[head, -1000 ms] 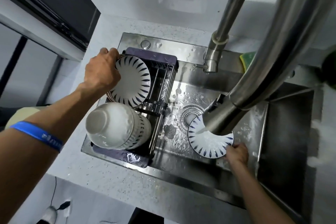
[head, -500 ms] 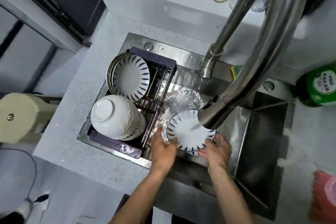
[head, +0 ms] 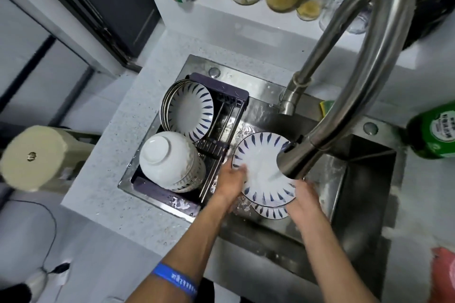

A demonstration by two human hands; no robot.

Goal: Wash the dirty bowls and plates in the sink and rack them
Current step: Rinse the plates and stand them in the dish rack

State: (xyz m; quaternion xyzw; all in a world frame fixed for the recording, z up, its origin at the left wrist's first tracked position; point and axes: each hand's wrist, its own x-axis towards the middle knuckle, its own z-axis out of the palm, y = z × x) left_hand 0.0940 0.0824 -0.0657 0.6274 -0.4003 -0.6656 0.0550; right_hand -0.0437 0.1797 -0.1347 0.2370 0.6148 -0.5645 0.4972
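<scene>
Speckled white stone counter (head: pixel 103 179) surrounding a stainless-steel sink (head: pixel 364 179), its walls wet and glossy. A curved brushed-metal tap (head: pixel 364 61) arches from 12 o'clock, its spout pouring onto the plate (head: pixel 261 155) held at the sink's centre. At 9 o'clock of the basin sits a dark slotted rack (head: pixel 221 96) carrying upright plates (head: pixel 189 110) and, nearer, stacked upturned bowls (head: pixel 170 160), all glazed white with blue leaf strokes. The right hand (head: pixel 305 202) holds the plate's rim at 5 o'clock, fingers curled under; the left hand (head: pixel 231 179) lies flat across the face at 8 o'clock, fingers together, rubbing. A second plate (head: pixel 270 213) lies just beneath. Judged best practice: tilt the slick plate so water sheets off, sweep rim to centre, and keep a firm grip on the rim.
</scene>
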